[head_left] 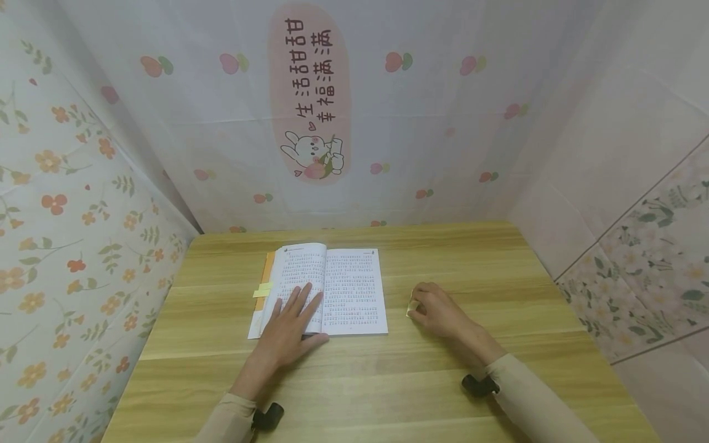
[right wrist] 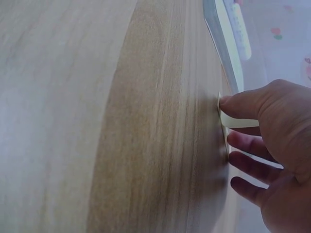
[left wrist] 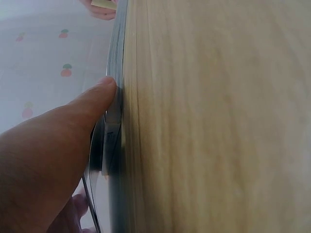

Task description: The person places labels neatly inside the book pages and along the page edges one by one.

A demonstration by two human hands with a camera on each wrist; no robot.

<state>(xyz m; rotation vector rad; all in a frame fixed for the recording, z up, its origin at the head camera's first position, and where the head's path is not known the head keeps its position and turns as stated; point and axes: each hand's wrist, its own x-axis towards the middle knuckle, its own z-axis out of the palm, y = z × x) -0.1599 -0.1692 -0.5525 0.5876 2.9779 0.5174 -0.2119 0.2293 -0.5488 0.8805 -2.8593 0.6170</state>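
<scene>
An open book (head_left: 354,289) with printed pages lies on the wooden table. My left hand (head_left: 293,326) rests on its left page, fingers spread and straight, and the thumb touches the book's lower edge, seen also in the left wrist view as a thumb (left wrist: 92,104) on the page block (left wrist: 114,63). To the right of the book, my right hand (head_left: 440,311) pinches a pale yellow sticky note (head_left: 411,309) close to the tabletop. In the right wrist view the thumb and index finger meet at this sticky note (right wrist: 239,123); its far part is hidden by the hand.
Pale yellow sticky tabs (head_left: 263,290) stick out from the book's left side over an orange cover strip (head_left: 268,271). Wood-grain table (head_left: 376,394) surrounds the book. A printed curtain (head_left: 421,135) hangs behind, with floral cloth (head_left: 72,246) at the left.
</scene>
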